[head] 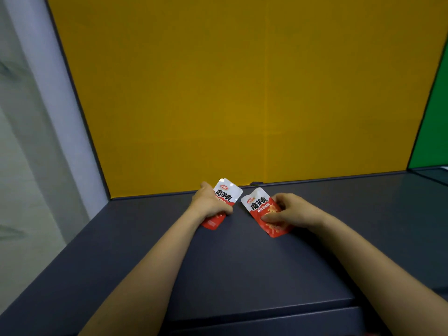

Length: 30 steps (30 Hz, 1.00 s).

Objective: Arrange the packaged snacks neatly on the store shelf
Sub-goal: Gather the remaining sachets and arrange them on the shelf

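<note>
Snack packets: two small red-and-white pouches, the left packet [224, 201] and the right packet [263, 210], both far back on the shelf [242, 267], close to the yellow back panel [242, 93].
Left packet: top edge tipped toward the panel, lower part hidden under the fingers; whether its bottom touches the shelf I cannot tell.
Right packet: tilted, its top corner leaning toward the left packet; the two are near each other but apart.
Left hand [209, 202]: fingers curled round the left packet's lower half, gripping it from the side.
Right hand [288, 210]: thumb across the right packet's printed face, fingers behind, pinching it.
Step in hand: judged as placing, both packets being set down side by side at the back of the shelf, neither released yet.
Next move calls for: turning the right packet upright to match its neighbour, closing the gap so their edges line up, then letting go gently; thin pouches likely slip or flop if released leaning.
Surroundings: dark grey shelf surface, a green panel [434, 105] at the right, a pale wall [29, 117] at the left.
</note>
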Each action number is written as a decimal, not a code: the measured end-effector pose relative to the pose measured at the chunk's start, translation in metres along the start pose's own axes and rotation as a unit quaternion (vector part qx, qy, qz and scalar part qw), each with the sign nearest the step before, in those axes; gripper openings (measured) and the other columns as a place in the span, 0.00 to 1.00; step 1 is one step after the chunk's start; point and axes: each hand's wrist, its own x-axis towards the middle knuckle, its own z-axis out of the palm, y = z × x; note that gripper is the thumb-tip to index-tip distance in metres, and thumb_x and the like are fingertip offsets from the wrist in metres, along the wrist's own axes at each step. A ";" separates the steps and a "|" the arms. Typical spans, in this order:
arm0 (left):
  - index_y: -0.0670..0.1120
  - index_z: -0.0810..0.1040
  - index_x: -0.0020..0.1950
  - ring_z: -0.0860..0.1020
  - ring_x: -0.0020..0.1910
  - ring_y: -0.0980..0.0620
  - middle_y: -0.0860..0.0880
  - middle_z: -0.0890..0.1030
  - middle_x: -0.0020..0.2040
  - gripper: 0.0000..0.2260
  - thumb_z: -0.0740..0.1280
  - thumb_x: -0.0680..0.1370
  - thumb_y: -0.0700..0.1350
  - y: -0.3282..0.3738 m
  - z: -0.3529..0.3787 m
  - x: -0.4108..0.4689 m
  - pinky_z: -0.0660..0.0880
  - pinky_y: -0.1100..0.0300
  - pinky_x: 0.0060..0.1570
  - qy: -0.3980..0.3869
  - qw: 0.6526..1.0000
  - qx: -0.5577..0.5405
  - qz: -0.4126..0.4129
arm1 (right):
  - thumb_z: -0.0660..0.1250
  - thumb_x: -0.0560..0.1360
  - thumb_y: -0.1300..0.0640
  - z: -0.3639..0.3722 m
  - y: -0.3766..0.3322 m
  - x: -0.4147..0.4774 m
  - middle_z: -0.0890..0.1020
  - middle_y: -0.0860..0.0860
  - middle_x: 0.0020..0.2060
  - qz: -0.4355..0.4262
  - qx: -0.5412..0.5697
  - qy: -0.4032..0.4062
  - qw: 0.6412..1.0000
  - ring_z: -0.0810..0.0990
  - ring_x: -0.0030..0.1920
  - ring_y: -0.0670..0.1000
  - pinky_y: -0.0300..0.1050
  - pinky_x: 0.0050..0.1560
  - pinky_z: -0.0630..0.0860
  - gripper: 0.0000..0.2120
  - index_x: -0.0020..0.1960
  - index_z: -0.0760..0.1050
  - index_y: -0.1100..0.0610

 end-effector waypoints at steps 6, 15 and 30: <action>0.46 0.78 0.50 0.80 0.47 0.48 0.45 0.82 0.52 0.20 0.80 0.62 0.41 -0.003 -0.001 -0.005 0.77 0.54 0.49 -0.020 0.985 -0.161 0.063 | 0.70 0.72 0.49 0.000 0.013 -0.016 0.80 0.51 0.52 0.002 0.058 0.030 0.998 0.80 0.53 0.51 0.52 0.60 0.75 0.09 0.46 0.70 0.47; 0.47 0.78 0.50 0.79 0.34 0.54 0.49 0.81 0.40 0.08 0.71 0.73 0.41 0.031 0.024 -0.054 0.76 0.64 0.29 -0.097 0.930 -0.349 0.065 | 0.66 0.76 0.60 -0.033 0.050 -0.086 0.80 0.50 0.41 0.002 0.283 0.097 0.954 0.79 0.38 0.46 0.36 0.39 0.77 0.08 0.54 0.70 0.56; 0.44 0.77 0.48 0.81 0.27 0.56 0.51 0.83 0.29 0.05 0.66 0.75 0.36 0.209 0.212 -0.143 0.78 0.64 0.27 -0.221 0.858 -0.461 0.051 | 0.64 0.78 0.58 -0.202 0.222 -0.234 0.80 0.50 0.42 0.048 0.262 0.251 0.931 0.79 0.39 0.47 0.42 0.41 0.77 0.02 0.48 0.71 0.52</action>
